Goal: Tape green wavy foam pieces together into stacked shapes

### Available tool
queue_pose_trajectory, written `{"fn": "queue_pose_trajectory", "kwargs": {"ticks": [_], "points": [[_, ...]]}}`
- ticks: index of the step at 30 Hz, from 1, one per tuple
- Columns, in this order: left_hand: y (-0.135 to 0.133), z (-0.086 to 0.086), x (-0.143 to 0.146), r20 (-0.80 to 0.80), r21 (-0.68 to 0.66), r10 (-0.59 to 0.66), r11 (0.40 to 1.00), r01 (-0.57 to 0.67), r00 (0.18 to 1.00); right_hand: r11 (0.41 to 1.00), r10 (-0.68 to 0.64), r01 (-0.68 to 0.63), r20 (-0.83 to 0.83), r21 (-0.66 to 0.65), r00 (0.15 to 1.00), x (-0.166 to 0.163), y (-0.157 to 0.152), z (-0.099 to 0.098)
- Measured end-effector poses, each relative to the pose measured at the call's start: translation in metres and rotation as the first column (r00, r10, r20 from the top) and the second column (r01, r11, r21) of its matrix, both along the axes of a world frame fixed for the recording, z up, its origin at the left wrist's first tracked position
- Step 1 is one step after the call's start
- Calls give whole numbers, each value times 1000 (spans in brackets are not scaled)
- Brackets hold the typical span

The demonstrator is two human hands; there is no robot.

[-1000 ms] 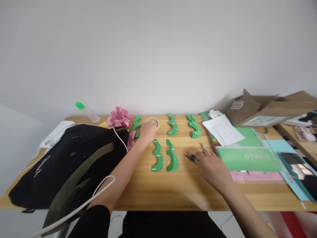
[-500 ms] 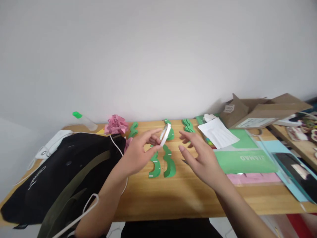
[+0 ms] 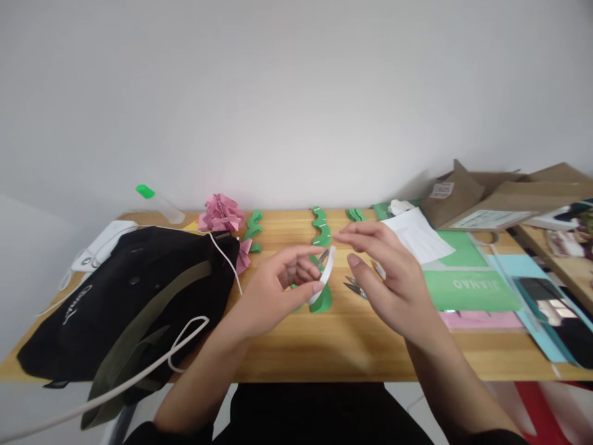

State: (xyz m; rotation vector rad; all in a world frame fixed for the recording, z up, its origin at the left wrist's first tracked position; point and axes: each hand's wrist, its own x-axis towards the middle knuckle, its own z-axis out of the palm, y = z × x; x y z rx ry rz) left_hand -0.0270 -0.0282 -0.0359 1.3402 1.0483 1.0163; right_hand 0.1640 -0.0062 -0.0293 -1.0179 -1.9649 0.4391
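Observation:
My left hand (image 3: 283,281) pinches a narrow roll of white tape (image 3: 328,267) by its edge, tilted, above the wooden table. To the right of the roll is my right hand (image 3: 386,272), its fingers and thumb apart and nothing visible between them. Below and beyond the hands lie wavy green paper strips (image 3: 322,227), some with short white tape pieces on them. My left hand and the roll partly cover the nearest green pieces (image 3: 323,303). Small scissors (image 3: 354,287) lie beside my right thumb, partly hidden by that hand.
A black bag (image 3: 134,309) and a white cable (image 3: 139,378) are on the left. Pink paper flowers (image 3: 223,213) and a green-capped bottle (image 3: 160,204) stand behind. To the right are a white sheet (image 3: 417,235), a green packet (image 3: 467,290), a cardboard box (image 3: 491,198) and a phone (image 3: 551,309).
The tape roll in my left hand has moved to the right and down, closer to my right hand. The view has tilted slightly, and the scissors show more.

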Motion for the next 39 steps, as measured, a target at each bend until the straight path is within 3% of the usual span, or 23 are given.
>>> {"fn": "queue_pose_trajectory", "kwargs": {"ticks": [6,20,29,34,39], "points": [[-3,0,5,34,-40,20,999,-19,999,996,-63,68,95,-52,994,-2,2,-7],[-3,-3,8,67,-111,29,994,-21,997,992,-78,76,-13,-99,997,1,6,-3],[-3,2,8,71,-220,-75,971,89,995,995,-50,47,-32,-90,998,4,9,0],[0,-2,10,118,-180,-77,979,98,990,997,-15,9,-68,-76,998,6,7,-2],[1,-2,10,144,-216,-69,971,100,987,999,-40,41,25,-31,999,3,7,1]]}}
